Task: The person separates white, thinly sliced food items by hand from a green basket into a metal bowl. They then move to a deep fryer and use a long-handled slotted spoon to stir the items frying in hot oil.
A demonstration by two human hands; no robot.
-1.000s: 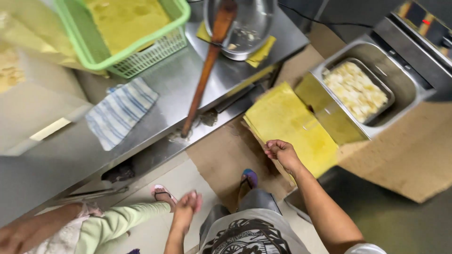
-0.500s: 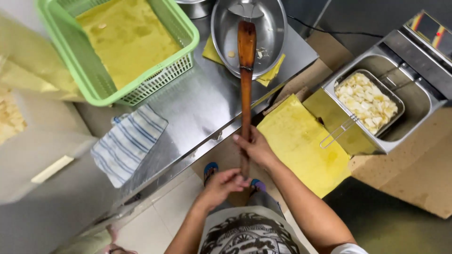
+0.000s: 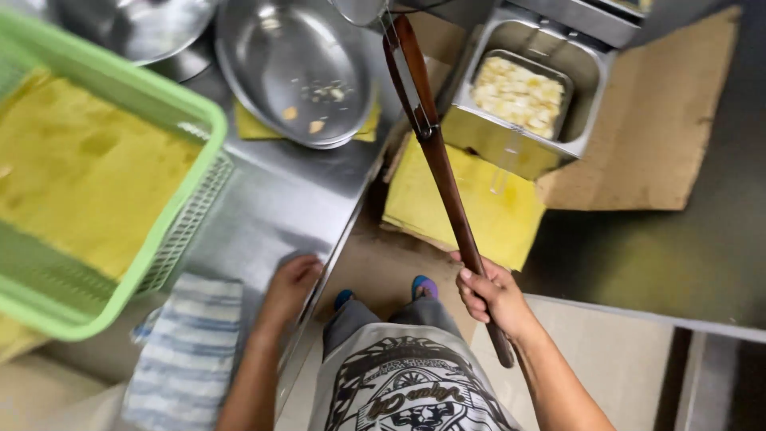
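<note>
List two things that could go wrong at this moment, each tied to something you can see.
1. The right hand alone holds the long wooden handle near its lower end; the far end, above the fryer, might wobble or drip.
2. The fryer basket holds pale food pieces; if the fryer is hot, reaching over it risks burns.

- The left hand (image 3: 294, 281) is bare, with no glove, ring or watch.
- The right hand (image 3: 492, 294) is bare too.
- Both arms are bare, with no sleeves showing.
- The person wears a grey shirt (image 3: 411, 383) with a big black and white drawing on the front.
- The feet wear sandals (image 3: 424, 286), with blue and purple bits showing.
</note>
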